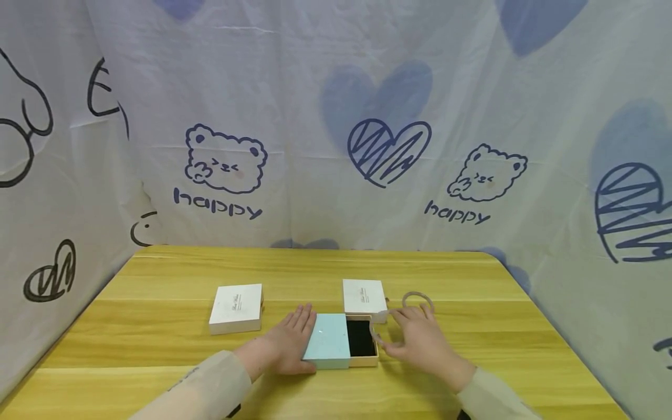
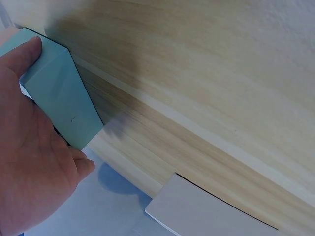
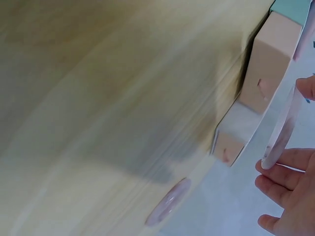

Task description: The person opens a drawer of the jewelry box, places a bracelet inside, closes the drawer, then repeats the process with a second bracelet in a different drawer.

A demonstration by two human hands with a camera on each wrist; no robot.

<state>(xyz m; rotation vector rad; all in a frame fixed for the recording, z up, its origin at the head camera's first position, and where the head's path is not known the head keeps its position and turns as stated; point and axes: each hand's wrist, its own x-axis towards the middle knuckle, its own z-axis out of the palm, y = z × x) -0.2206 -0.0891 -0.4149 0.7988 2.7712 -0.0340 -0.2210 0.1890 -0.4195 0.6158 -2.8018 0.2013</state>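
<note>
A light blue sleeve box (image 1: 328,344) lies on the table with its beige drawer (image 1: 363,362) slid partway out to the right, showing a black lining. My left hand (image 1: 286,348) holds the sleeve at its left end, the thumb (image 2: 30,53) against the near side and the fingers toward the far side. Between the thumb and fingertips of my right hand (image 1: 422,344) is a pale, translucent bangle (image 3: 283,130), tilted on edge by the drawer's right end. A second bangle (image 3: 169,202) lies flat on the table beyond the right hand.
Just behind the blue box sits a white box (image 1: 364,297) with dark lettering. Another white box (image 1: 236,309) stands to the left, beyond the left hand. The wooden table (image 1: 157,326) ends at a printed cloth (image 1: 310,198) hanging behind it.
</note>
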